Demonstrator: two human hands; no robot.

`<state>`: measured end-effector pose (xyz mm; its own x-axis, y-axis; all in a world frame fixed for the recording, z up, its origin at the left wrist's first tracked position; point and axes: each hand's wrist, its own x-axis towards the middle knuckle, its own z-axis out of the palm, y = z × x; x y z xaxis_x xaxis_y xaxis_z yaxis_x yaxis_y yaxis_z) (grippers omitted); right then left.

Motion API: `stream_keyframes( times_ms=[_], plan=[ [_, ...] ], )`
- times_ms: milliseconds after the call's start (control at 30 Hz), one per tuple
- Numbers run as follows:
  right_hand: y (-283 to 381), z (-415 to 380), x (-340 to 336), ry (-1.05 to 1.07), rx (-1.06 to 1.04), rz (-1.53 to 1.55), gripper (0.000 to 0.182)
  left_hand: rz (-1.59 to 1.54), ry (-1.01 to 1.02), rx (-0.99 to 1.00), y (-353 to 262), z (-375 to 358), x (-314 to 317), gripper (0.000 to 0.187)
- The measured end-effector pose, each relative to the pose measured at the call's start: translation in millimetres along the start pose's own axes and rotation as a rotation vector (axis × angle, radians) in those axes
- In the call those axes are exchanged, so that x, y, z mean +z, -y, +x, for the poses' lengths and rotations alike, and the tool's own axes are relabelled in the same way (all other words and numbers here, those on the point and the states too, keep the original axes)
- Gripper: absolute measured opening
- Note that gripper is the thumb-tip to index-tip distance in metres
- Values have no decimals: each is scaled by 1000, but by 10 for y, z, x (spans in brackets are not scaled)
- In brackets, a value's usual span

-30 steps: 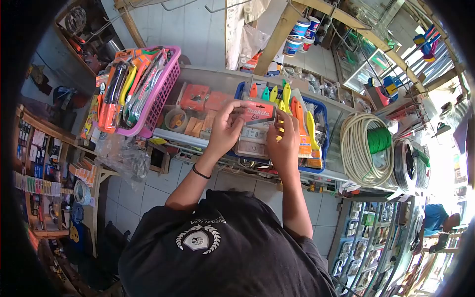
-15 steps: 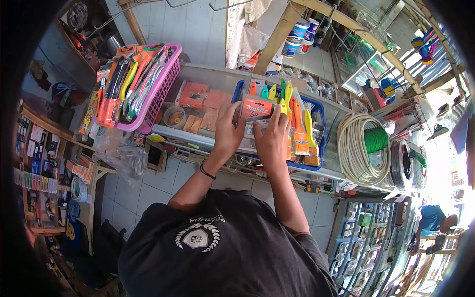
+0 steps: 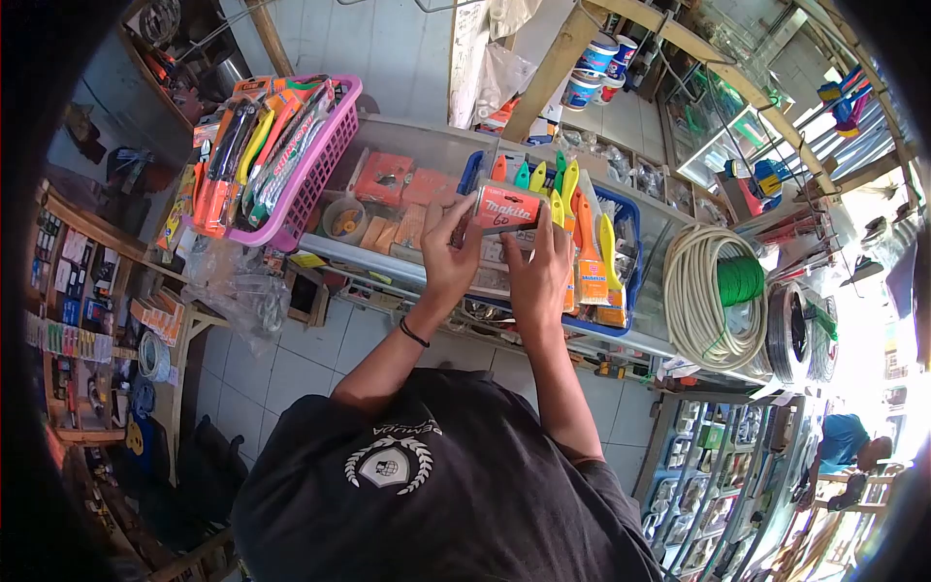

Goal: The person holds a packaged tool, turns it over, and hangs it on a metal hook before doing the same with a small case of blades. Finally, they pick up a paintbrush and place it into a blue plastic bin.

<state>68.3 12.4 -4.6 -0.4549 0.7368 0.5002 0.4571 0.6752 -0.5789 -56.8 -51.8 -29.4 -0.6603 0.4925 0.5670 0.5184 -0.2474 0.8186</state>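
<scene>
Head view shows both hands in front of the person's body, above the bench [image 3: 380,269], near its front edge; the left hand [image 3: 448,254] holds the left side of a red Makita pack [image 3: 507,207] with thumb and fingers, and the right hand [image 3: 543,281] holds its right side, fingers narrowed on it; the pack, marked 60, is tilted, its printed front towards the camera; it is over the left part of a blue basket [image 3: 637,233], though whether it touches the basket I cannot tell; paintbrushes [image 3: 588,252] with bright handles lie in that basket, just beside the right hand; a pink basket [image 3: 315,184] of packaged tools stands at the bench's left end; a pale cable coil [image 3: 684,291] lies towards the right end, beside green cord [image 3: 742,281].
</scene>
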Motion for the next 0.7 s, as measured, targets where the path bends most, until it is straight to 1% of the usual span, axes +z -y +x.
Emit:
stream_keyframes(
  times_ms=[100,200,300,400,500,600,700],
  plan=[
    [-3,1,13,-71,-77,-32,74,34,-55,172,98,53,17,34],
    [15,19,-3,-91,-80,-9,75,-1,-78,155,108,75,26,33],
    [16,42,-24,-42,-13,46,76,-46,-64,53,126,56,55,31],
    [7,48,-25,-85,-63,39,76,2,-55,76,106,60,36,30],
    [-21,59,-18,-70,-44,66,74,20,-60,92,38,63,31,30],
    [2,90,-53,-12,58,78,71,35,-57,45,-70,53,33,28],
    [15,104,-73,-16,76,112,69,94,-57,126,45,54,28,29]
  ],
)
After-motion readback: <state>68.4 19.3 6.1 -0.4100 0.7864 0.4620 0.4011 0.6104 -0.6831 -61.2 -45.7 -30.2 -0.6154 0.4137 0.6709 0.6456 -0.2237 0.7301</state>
